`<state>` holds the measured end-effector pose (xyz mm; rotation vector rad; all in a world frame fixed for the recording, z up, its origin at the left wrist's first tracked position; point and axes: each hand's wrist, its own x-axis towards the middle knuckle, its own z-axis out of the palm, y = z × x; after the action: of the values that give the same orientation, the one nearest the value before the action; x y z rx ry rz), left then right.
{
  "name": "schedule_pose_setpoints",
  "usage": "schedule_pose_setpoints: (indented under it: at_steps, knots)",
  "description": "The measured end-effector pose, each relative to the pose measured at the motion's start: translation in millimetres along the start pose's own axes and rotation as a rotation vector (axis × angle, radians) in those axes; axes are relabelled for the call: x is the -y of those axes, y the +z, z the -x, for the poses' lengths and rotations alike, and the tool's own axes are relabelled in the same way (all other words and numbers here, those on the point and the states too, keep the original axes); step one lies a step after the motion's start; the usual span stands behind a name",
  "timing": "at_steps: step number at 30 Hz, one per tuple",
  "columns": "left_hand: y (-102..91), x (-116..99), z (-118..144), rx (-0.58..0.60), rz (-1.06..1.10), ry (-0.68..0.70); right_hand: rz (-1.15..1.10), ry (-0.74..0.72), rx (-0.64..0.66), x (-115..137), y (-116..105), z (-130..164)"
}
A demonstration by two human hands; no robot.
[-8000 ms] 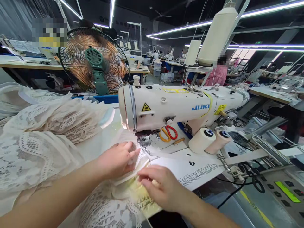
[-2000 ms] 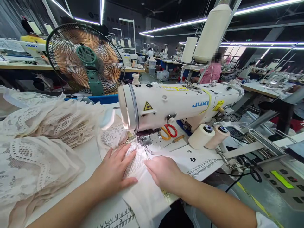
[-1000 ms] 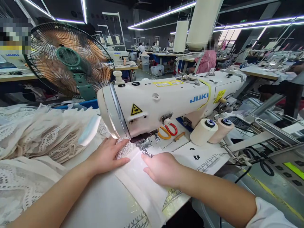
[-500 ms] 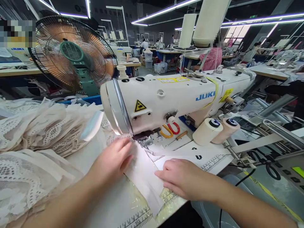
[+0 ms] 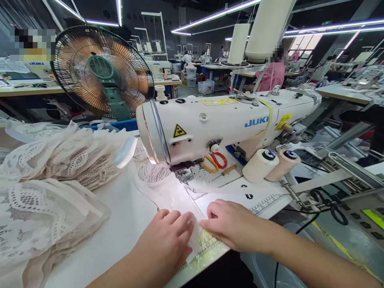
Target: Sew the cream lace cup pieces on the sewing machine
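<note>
A pale lace-trimmed fabric piece (image 5: 171, 194) lies under the head of the white JUKI sewing machine (image 5: 207, 124), its lace end spread to the left of the needle area. My left hand (image 5: 171, 240) is closed on the near part of this fabric, fingers curled over it; the thumb side is partly hidden. At the fabric's right edge, my right hand (image 5: 231, 224) is closed, with index finger and thumb pinching the edge. A pale elastic strip (image 5: 228, 191) runs from the right toward the presser foot.
Lace fabric pieces (image 5: 57, 160) are heaped on the left. Behind the needle area lie scissors (image 5: 211, 163) with yellow and red handles and a wooden-handled tool (image 5: 228, 171). Two thread cones (image 5: 260, 167) stand right. A large fan (image 5: 103, 72) and people at other machines are beyond.
My left hand has moved back from beside the needle toward the near part of the fabric, uncovering the lace end. My right hand stays at the edge. The view has shifted slightly.
</note>
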<state>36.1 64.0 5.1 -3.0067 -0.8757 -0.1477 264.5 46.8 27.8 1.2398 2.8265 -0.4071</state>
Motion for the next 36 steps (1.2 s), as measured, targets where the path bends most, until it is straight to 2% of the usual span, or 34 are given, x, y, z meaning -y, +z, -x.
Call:
schedule_pose_setpoints:
  at_steps: [7, 17, 21, 31, 36]
  knots:
    - [-2.5, 8, 2, -0.01, 0.087, 0.002, 0.018, -0.023, -0.026, -4, 0, -14]
    - [5.5, 23, -5, -0.157, -0.035, -0.009, 0.077, -0.006, -0.01, -11, 0, -35]
    - [5.8, 32, -6, -0.181, -0.049, 0.008, 0.088, 0.01, -0.011, -12, -4, -42]
    - [-8.0, 54, -15, -0.22, -0.181, 0.084, 0.143, 0.121, 0.154, -7, -23, -60]
    - [-6.2, 66, -16, -0.171, -0.193, 0.062, 0.171, 0.212, 0.283, 1, -35, -69]
